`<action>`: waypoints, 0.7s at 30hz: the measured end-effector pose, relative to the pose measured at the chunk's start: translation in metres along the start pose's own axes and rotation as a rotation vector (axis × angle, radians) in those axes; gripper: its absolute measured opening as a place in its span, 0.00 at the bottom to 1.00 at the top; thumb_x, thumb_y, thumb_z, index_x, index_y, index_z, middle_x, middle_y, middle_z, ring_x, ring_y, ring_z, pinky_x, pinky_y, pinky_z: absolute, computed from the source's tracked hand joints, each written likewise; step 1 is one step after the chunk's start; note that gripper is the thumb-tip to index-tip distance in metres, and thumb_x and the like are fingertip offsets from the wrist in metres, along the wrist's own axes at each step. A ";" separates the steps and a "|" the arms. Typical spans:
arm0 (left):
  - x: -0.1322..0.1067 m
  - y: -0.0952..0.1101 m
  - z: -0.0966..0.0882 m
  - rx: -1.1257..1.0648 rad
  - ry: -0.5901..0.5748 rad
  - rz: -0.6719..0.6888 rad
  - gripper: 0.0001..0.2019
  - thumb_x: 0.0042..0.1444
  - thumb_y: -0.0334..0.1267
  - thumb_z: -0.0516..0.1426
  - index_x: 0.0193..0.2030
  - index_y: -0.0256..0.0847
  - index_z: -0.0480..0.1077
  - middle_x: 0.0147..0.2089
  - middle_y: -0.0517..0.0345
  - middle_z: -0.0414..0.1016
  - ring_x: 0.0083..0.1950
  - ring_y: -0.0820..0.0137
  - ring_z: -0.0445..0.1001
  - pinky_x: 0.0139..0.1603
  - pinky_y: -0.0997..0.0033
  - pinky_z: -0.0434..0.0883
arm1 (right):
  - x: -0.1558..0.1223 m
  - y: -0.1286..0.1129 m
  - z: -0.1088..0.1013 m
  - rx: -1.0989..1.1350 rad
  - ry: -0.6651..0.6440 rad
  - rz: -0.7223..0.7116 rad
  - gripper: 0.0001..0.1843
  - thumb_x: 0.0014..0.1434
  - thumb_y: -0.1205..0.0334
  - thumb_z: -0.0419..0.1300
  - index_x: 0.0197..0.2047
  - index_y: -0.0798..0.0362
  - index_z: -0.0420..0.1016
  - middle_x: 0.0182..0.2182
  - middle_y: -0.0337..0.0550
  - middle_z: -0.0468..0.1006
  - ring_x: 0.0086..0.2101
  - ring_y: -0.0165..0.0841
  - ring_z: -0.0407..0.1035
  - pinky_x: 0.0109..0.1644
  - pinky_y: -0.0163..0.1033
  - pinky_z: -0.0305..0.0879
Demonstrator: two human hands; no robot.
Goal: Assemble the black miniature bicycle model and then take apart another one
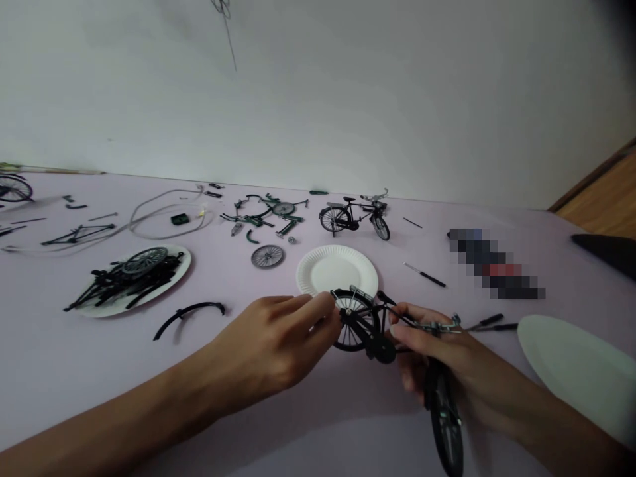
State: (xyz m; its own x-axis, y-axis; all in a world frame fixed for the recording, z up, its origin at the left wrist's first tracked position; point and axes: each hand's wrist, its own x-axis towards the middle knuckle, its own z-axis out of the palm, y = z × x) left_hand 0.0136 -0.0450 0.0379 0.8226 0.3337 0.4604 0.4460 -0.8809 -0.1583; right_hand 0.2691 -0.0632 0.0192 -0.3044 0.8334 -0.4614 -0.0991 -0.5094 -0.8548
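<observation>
A small black model bicycle (370,324) is held above the table near its front edge. My right hand (437,348) is closed round its frame near the handlebar, with the front wheel (447,424) pointing toward me. My left hand (278,344) pinches at the rear wheel (354,321) with thumb and fingertips; whatever sits in the pinch is too small to make out. An empty white paper plate (322,265) lies just behind the bicycle.
A finished model bicycle (354,215) stands at the back. Green bicycle parts (263,215), a loose wheel (267,256), a black mudguard (189,313), a plate of black parts (132,275), small screwdrivers (424,274) and another white plate (576,371) lie around.
</observation>
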 end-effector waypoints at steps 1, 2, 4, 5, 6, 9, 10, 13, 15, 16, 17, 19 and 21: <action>0.000 0.000 0.001 -0.002 -0.015 -0.001 0.11 0.66 0.23 0.45 0.48 0.30 0.67 0.37 0.50 0.71 0.29 0.70 0.64 0.27 0.68 0.67 | 0.000 0.000 0.000 0.005 -0.001 -0.002 0.14 0.60 0.55 0.66 0.46 0.49 0.69 0.24 0.33 0.79 0.21 0.26 0.73 0.22 0.27 0.66; -0.001 -0.001 0.003 -0.003 -0.028 -0.007 0.11 0.66 0.23 0.46 0.48 0.29 0.67 0.37 0.50 0.70 0.29 0.71 0.63 0.27 0.68 0.66 | 0.000 -0.001 0.000 0.010 -0.001 -0.006 0.14 0.60 0.55 0.66 0.46 0.49 0.69 0.25 0.33 0.79 0.21 0.25 0.73 0.22 0.27 0.66; -0.002 -0.001 0.006 -0.012 -0.032 -0.041 0.10 0.66 0.24 0.48 0.49 0.30 0.67 0.37 0.52 0.69 0.28 0.72 0.63 0.25 0.68 0.65 | 0.000 -0.001 0.002 0.007 -0.002 -0.020 0.14 0.61 0.55 0.65 0.46 0.49 0.69 0.25 0.33 0.79 0.21 0.25 0.73 0.22 0.27 0.66; -0.001 -0.001 0.007 -0.026 -0.017 -0.073 0.09 0.66 0.25 0.49 0.50 0.32 0.67 0.37 0.53 0.69 0.28 0.72 0.64 0.25 0.69 0.65 | 0.000 -0.002 0.002 -0.002 -0.005 -0.031 0.14 0.61 0.54 0.65 0.46 0.50 0.69 0.24 0.33 0.78 0.21 0.25 0.73 0.23 0.27 0.66; -0.001 -0.001 0.008 -0.053 0.012 -0.119 0.08 0.66 0.27 0.51 0.50 0.34 0.67 0.38 0.54 0.70 0.29 0.72 0.65 0.25 0.70 0.65 | 0.000 -0.002 0.003 -0.019 -0.007 -0.048 0.14 0.61 0.54 0.65 0.45 0.50 0.68 0.24 0.33 0.78 0.21 0.26 0.73 0.23 0.28 0.67; 0.002 0.000 0.006 -0.248 0.092 -0.420 0.09 0.65 0.37 0.56 0.50 0.40 0.65 0.43 0.56 0.72 0.30 0.74 0.69 0.26 0.73 0.67 | -0.002 -0.002 0.005 -0.100 -0.018 -0.102 0.14 0.61 0.53 0.65 0.42 0.51 0.66 0.25 0.34 0.78 0.22 0.28 0.75 0.27 0.31 0.70; 0.003 0.000 0.005 -0.368 0.081 -0.556 0.13 0.64 0.41 0.57 0.52 0.42 0.64 0.45 0.55 0.72 0.30 0.74 0.70 0.26 0.73 0.68 | -0.003 -0.001 0.006 -0.126 -0.018 -0.119 0.15 0.61 0.52 0.65 0.42 0.51 0.66 0.26 0.34 0.78 0.23 0.29 0.76 0.28 0.32 0.71; 0.007 -0.001 0.000 -0.801 -0.066 -0.874 0.21 0.63 0.50 0.57 0.57 0.45 0.60 0.47 0.54 0.72 0.33 0.72 0.73 0.28 0.73 0.71 | -0.004 0.001 0.005 -0.178 -0.020 -0.205 0.15 0.62 0.51 0.63 0.42 0.50 0.64 0.27 0.34 0.78 0.24 0.32 0.78 0.29 0.34 0.72; 0.009 -0.002 -0.002 -1.039 -0.137 -0.926 0.19 0.63 0.52 0.57 0.54 0.44 0.63 0.44 0.56 0.72 0.35 0.71 0.74 0.30 0.73 0.72 | -0.005 0.000 0.004 -0.196 -0.018 -0.287 0.14 0.63 0.50 0.62 0.41 0.49 0.64 0.28 0.34 0.78 0.25 0.32 0.79 0.29 0.35 0.74; 0.010 -0.002 -0.002 -1.125 -0.149 -0.922 0.17 0.63 0.51 0.57 0.51 0.43 0.66 0.41 0.57 0.72 0.36 0.71 0.73 0.31 0.73 0.72 | -0.005 0.000 0.004 -0.212 -0.011 -0.324 0.13 0.64 0.50 0.61 0.40 0.49 0.63 0.28 0.34 0.78 0.25 0.32 0.79 0.29 0.35 0.74; 0.010 -0.003 -0.001 -1.199 -0.151 -0.902 0.15 0.63 0.50 0.57 0.46 0.41 0.68 0.38 0.58 0.71 0.35 0.71 0.72 0.31 0.73 0.72 | -0.006 -0.002 0.004 -0.240 0.004 -0.356 0.13 0.64 0.50 0.60 0.39 0.49 0.63 0.29 0.34 0.78 0.25 0.32 0.79 0.29 0.35 0.75; 0.011 -0.003 0.001 -1.307 -0.148 -0.862 0.13 0.63 0.48 0.58 0.40 0.38 0.70 0.34 0.59 0.68 0.35 0.72 0.69 0.32 0.73 0.72 | -0.011 -0.004 0.003 -0.341 0.050 -0.428 0.12 0.65 0.50 0.60 0.38 0.48 0.64 0.28 0.34 0.78 0.26 0.31 0.78 0.29 0.33 0.75; 0.011 -0.002 0.003 -1.366 -0.148 -0.842 0.12 0.63 0.45 0.59 0.38 0.37 0.70 0.34 0.60 0.68 0.33 0.74 0.68 0.31 0.74 0.71 | -0.017 -0.006 0.001 -0.497 0.107 -0.539 0.10 0.65 0.52 0.60 0.37 0.48 0.66 0.27 0.33 0.78 0.25 0.29 0.78 0.29 0.30 0.74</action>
State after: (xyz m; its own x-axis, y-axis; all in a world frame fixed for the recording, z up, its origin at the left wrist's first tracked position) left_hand 0.0229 -0.0384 0.0403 0.5801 0.8099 -0.0873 0.2005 -0.0381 0.9789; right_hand 0.2744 -0.0746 0.0324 -0.2379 0.9698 0.0535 0.2394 0.1120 -0.9645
